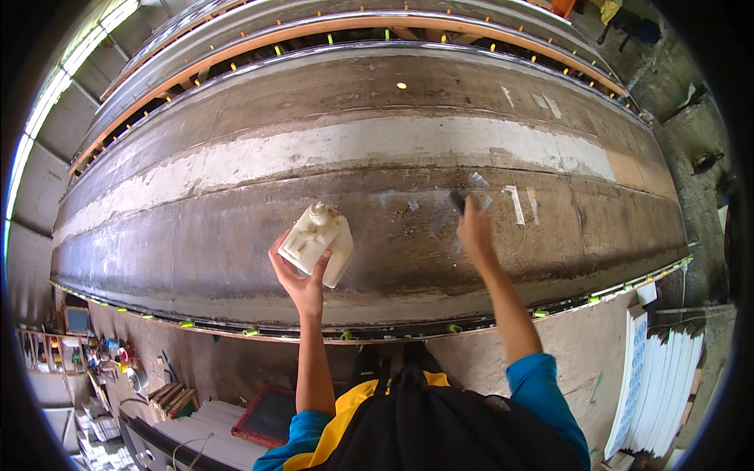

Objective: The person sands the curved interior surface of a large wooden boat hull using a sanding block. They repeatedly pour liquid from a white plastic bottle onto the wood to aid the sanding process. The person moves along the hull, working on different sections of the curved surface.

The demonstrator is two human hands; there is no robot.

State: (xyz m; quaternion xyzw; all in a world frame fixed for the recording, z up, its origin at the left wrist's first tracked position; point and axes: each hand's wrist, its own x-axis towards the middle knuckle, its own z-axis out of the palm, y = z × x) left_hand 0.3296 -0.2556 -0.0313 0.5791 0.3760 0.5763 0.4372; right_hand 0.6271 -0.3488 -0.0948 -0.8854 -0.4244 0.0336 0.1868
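Note:
My left hand [301, 287] grips a whitish plastic jerrycan [336, 250] by its side, tilted above the long table, with its neck and cap toward the far side. My right hand [475, 232] is closed around a small dark tool [457, 202] over the surface to the right; motion smears it, so its kind cannot be made out. Under both hands lies the wide table top [259, 243], brown and stained. Pale smears [478, 180] and white strips [514, 205] mark it beside my right hand.
Green and yellow clips [250, 332] line the table's near edge. A second long table with an orange beam [314, 31] stands beyond. White panels [664, 392] lean at the lower right. A red-framed board [263, 420] and wood pieces [173, 399] lie at the lower left.

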